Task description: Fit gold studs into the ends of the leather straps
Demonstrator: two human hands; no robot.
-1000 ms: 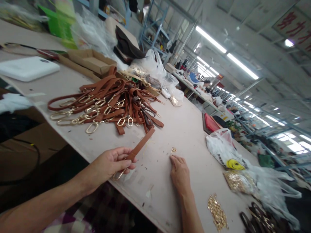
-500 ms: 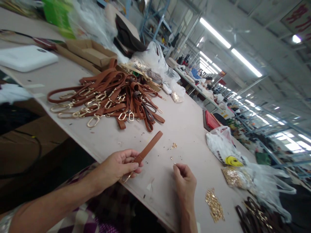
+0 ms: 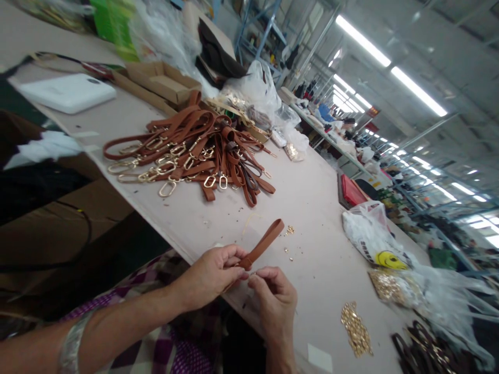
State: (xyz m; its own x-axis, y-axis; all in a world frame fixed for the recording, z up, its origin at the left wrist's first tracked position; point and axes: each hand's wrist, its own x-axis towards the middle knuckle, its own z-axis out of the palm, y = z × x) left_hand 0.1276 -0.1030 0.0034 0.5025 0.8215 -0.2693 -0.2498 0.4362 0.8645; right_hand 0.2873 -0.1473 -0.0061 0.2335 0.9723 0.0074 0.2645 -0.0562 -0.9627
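One brown strap [image 3: 265,243] sits in the left hand [image 3: 218,272], thumb and fingers closed on it, its loop poking out past them over the worktop [image 3: 307,208]. The right hand [image 3: 275,298] pinches one tiny gold bit [image 3: 254,274] just beside the left fingertips. It has moved in from near the small gold heap [image 3: 290,229].

factory workshop for leather goods, brown straps [image 3: 187,130] with metal clasps heaped on a long tabletop [image 3: 307,208], gold hardware [image 3: 356,330] in piles, blue metal shelving [image 3: 259,31], tube lights [image 3: 362,40] that ran overhead in rows
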